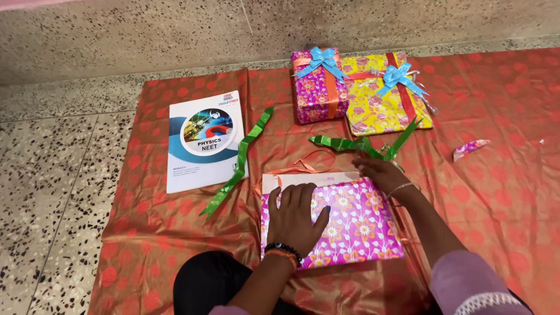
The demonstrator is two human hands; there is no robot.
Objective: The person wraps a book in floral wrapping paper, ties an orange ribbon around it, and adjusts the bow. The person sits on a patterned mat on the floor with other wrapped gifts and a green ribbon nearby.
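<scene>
We've got our left hand (296, 217) pressed flat, fingers spread, on the pink flowery parcel (350, 224), and our right hand (380, 174) pinching its far right corner. The parcel lies right in front of us on the red dotted sheet (146, 233), long side running left to right. Green ribbon (239, 160) and a book (203, 140) lie nearby.

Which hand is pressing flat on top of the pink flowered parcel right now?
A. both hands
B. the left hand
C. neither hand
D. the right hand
B: the left hand lies palm down with fingers spread on the pink flowered parcel, while the right hand sits at the parcel's far right corner, next to the green ribbon.
</scene>
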